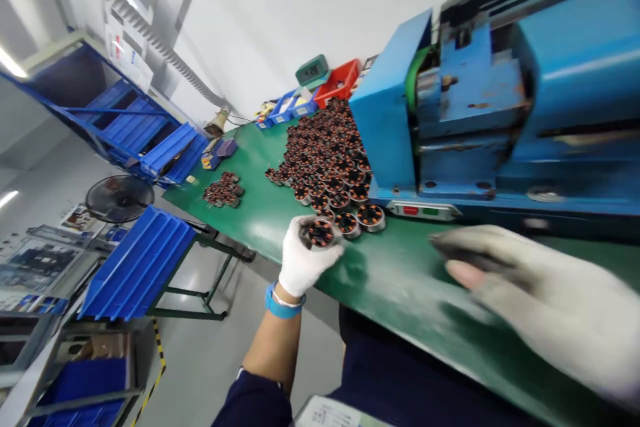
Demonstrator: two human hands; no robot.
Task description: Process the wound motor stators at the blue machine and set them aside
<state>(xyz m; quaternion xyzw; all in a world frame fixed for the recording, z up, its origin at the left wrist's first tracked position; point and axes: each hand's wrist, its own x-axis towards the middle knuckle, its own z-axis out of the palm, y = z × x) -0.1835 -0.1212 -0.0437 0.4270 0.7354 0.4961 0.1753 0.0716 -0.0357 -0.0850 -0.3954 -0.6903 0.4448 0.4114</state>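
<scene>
My left hand (301, 261), in a white glove with a blue band at the wrist, is closed around a round motor stator (320, 233) with a black-and-orange wound face turned upward. It is at the near edge of a large group of similar stators (325, 153) on the green bench; two more stators (371, 216) sit just to its right. On the right, my right hand (540, 300), gloved with a bare thumb tip, hovers over the bench in front of the blue machine. Motion smears its darkened fingers, so whether they hold anything is unclear.
The blue machine (390, 107) with a red-and-green switch (423, 211) fills the right rear. A smaller stator pile (223, 190) lies left on the green bench (260, 213). Behind are a red bin (337, 82), blue bins (304, 107) and a clock (312, 71). A fan (120, 199) stands left.
</scene>
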